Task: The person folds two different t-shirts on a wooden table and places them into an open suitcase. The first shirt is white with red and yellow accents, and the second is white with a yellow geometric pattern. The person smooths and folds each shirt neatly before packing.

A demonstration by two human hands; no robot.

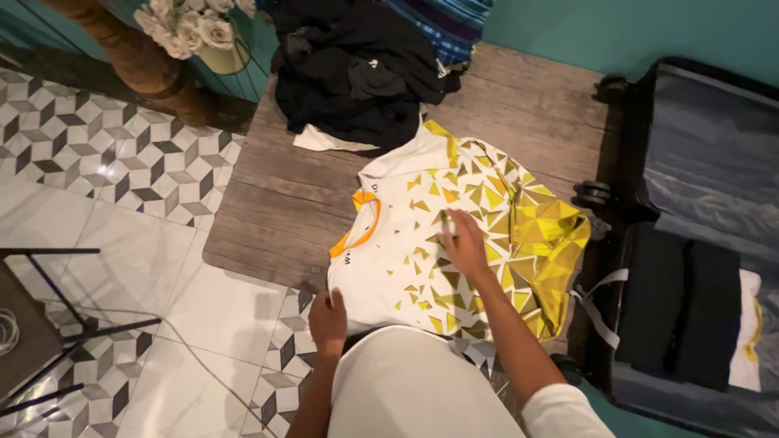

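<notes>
A white shirt [398,243] with yellow triangle pattern and an orange collar lies spread on a wooden floor panel [284,195]. My right hand [462,239] rests flat on the middle of the shirt, fingers pressed on the fabric. My left hand [328,320] holds the shirt's near edge by the shoulder, close to my body. The yellow lower part of the shirt [544,243] is bunched towards the right.
A pile of black clothes [357,69] lies at the far end of the wood panel. An open suitcase [698,243] with folded dark garments stands at the right. A flower pot [203,36] and a wooden post are at the top left; a dark metal frame [57,324] is at the left.
</notes>
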